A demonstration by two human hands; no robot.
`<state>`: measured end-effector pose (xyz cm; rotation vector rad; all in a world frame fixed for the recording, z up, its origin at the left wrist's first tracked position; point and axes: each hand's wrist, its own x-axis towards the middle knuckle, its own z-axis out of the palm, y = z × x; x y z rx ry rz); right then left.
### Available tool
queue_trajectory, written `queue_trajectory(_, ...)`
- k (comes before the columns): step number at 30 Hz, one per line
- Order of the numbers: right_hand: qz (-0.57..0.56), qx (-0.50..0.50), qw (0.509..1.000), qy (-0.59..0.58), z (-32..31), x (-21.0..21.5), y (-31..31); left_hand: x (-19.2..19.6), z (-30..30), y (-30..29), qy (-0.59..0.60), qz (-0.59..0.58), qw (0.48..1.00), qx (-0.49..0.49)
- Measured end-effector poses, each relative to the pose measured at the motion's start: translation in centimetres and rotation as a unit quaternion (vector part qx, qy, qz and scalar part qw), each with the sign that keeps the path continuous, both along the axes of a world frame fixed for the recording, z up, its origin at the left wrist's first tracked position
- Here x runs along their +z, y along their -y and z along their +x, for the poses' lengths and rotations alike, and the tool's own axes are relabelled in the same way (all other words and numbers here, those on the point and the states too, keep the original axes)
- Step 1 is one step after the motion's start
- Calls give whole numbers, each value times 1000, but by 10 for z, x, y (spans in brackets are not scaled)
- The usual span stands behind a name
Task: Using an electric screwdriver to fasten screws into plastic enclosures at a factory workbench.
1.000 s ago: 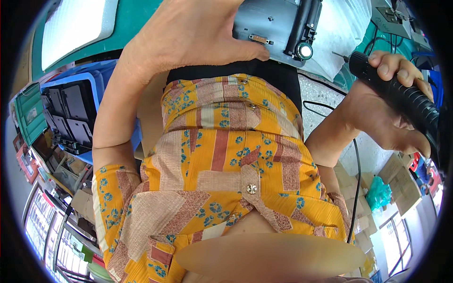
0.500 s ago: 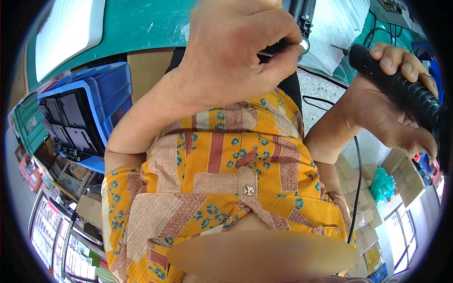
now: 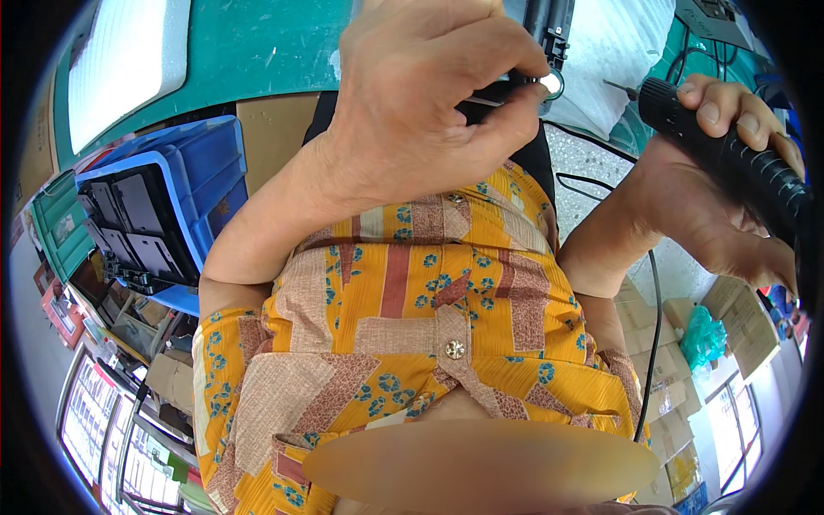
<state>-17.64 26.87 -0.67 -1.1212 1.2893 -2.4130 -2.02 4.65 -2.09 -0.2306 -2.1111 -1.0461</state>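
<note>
My left hand is over the near edge of the green work surface. Its thumb and forefinger are pinched together beside a small round shiny part; what lies between them is mostly hidden by the hand. A black part with small fittings along its side lies just beyond those fingertips. Off to the right, my right hand is wrapped round a black electric screwdriver. Its thin bit points left toward the round part, with a gap between them.
A blue crate holding black panels stands left. White foam lies on the green table; a white foam bag lies beyond my hands. A black cable hangs at right, near cardboard boxes.
Both hands keep nearly the same pose and grip. The whole view has shifted slightly, and the round shiny part shows a little more beside my left fingertips.
</note>
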Motion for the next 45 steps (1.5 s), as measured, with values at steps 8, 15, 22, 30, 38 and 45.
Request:
queue_trajectory(8, -3, 2, 1000, -6, -3, 0, -4, -4, -3, -6, -19, -34, 999, 14)
queue_trajectory(15, 0, 6, 1000, 0, -4, -1, -2, -1, -5, -4, 5, -34, 999, 16)
queue_trajectory(22, 7, 8, 1000, -17, -8, -3, -6, -7, -7, -4, 2, -8, 1000, -2)
queue_trajectory(30, 5, 17, 1000, -20, -11, -5, -5, -11, -15, 5, 8, -38, 998, -54)
queue_trajectory(38, 4, 20, 1000, -19, -13, -6, -6, -10, -21, 17, 44, -3, 989, -141)
queue_trajectory(45, 14, -10, 1000, -8, -4, -1, -4, -7, 3, 20, -16, -10, 999, -48)
